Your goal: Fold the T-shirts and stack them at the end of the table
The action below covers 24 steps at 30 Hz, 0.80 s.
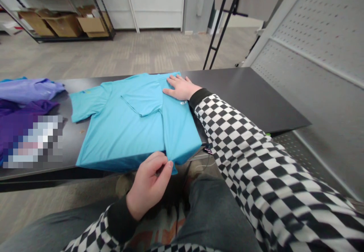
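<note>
Garment: light-blue short-sleeved T-shirt (133, 127), partly folded, a flap lying across its middle and one sleeve out toward 9 o'clock.
Location: flat on the black table top (241, 96), near its edge at 6 o'clock.
Left hand (146, 183): at the shirt's 6 o'clock edge, fingers curled against the thumb, apparently pinching a small fold of hem.
Right hand (182, 88): spread flat, palm down, pressing on the shirt at 1 o'clock.
Handling (judged): light, soft and limp; likely to slide on the smooth table top. Best held along the hem or folded edge.
Sleeves: black-and-white checkered sleeve (241, 142) on the right arm.
Nearby: lilac garment (31, 91) and purple garment (19, 121) at 9 o'clock, apart from the shirt.
Background: metal shelf (65, 36) with cardboard boxes (64, 24) at 11 o'clock.
</note>
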{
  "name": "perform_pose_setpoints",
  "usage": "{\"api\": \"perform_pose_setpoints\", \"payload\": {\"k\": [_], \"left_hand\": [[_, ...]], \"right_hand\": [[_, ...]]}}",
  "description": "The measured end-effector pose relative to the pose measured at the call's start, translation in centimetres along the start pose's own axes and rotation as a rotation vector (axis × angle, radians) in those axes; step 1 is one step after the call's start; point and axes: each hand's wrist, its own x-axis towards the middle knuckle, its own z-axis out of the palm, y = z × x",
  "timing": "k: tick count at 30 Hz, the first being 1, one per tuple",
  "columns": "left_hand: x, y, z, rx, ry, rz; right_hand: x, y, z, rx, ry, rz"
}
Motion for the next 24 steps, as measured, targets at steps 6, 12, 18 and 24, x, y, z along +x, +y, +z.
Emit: {"api": "perform_pose_setpoints", "payload": {"k": [6,12,18,24], "left_hand": [[-2.0,-0.7,2.0,-0.381,0.125,-0.338],[-1.2,-1.4,4.6,-0.575,-0.014,-0.482],[-2.0,-3.8,5.3,-0.304,-0.189,-0.381],[-4.8,-8.1,3.9,0.442,-0.662,-0.533]], "right_hand": [[-0.4,-0.5,-0.5,0.001,-0.024,0.024],[-1.0,-1.2,-1.2,-0.038,-0.045,0.046],[-1.0,-1.0,-1.1,-0.034,-0.047,0.037],[-1.0,-0.8,-0.9,-0.056,-0.056,0.056]]}}
